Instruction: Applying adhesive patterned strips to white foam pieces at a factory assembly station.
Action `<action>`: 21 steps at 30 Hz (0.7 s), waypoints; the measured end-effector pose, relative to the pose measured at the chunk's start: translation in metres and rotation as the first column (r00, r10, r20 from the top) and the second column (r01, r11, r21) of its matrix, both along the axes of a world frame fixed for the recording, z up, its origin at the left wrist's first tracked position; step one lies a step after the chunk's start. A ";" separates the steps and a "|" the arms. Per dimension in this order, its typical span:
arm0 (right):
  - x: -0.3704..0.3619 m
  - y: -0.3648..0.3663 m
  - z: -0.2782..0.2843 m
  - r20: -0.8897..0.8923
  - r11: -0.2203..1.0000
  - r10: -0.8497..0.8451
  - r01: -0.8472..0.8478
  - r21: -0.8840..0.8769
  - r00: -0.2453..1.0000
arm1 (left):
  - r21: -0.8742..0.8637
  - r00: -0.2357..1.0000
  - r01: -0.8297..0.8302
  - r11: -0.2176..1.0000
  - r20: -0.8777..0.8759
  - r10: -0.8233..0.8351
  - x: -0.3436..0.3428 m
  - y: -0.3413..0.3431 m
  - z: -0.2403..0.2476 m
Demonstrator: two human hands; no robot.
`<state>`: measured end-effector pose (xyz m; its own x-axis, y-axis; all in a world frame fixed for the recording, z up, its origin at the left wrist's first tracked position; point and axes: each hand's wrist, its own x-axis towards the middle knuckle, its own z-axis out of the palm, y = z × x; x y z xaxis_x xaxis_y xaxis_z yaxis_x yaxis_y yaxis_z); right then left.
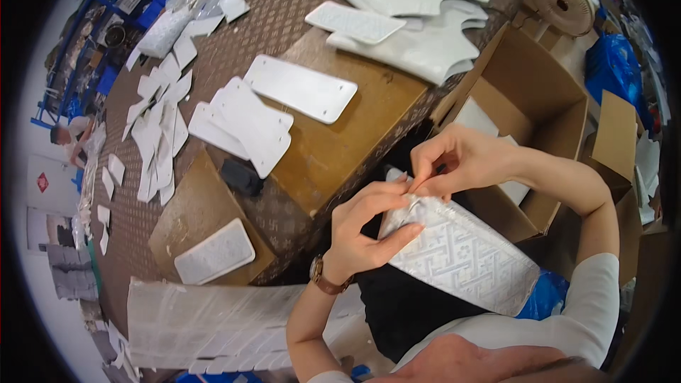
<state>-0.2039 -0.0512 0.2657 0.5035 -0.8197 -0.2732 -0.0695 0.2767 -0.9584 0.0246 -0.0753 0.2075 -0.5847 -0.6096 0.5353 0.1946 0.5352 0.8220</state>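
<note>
A long, pale panel (461,262) with a woven-look lattice pattern rests tilted across my lap. My left hand (365,227) grips it near its upper end, thumb lying on the patterned face and fingers curled over the edge. At that same end my right hand (464,159) pinches with thumb and forefinger against the panel's edge, close to the left fingertips. Whatever small piece may sit between the right fingertips is hidden. A watch with a brown strap (328,278) is on my left wrist.
An open cardboard box (496,213) stands right of the table. White rounded plates (301,89) and a patterned panel (215,250) lie on brown boards. Folded white sheets (411,42) are stacked at the back, a fan (564,1) beyond. Another person (71,131) is far left.
</note>
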 end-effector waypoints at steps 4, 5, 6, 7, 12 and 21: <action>-0.006 -0.005 -0.010 -0.005 0.999 0.040 -0.040 -0.020 0.999 | -0.018 0.998 0.005 1.000 0.065 -0.004 0.002 -0.001 0.003; -0.007 -0.008 -0.010 -0.009 0.998 0.063 -0.063 -0.025 0.998 | 0.000 0.997 0.022 1.000 0.070 -0.022 0.002 -0.002 -0.001; -0.007 -0.012 -0.012 -0.032 0.998 0.040 -0.042 -0.037 0.999 | -0.014 0.998 0.044 0.999 0.048 -0.043 0.002 -0.004 -0.002; -0.003 -0.008 -0.009 -0.025 0.997 0.068 -0.069 -0.046 0.997 | -0.025 0.998 0.028 0.999 0.049 -0.027 0.006 0.001 0.002; -0.004 -0.008 -0.007 0.047 0.996 0.029 -0.032 0.078 0.999 | -0.006 0.999 0.015 1.000 0.039 -0.014 0.005 -0.001 -0.002; -0.003 -0.015 -0.007 0.014 0.992 0.117 -0.118 0.034 0.993 | -0.009 0.998 0.026 1.000 0.054 -0.026 0.007 0.002 -0.004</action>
<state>-0.2067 -0.0665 0.2591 0.5993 -0.7449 -0.2933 -0.0916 0.3002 -0.9495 0.0317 -0.0732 0.2036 -0.6285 -0.5889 0.5081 0.1639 0.5383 0.8266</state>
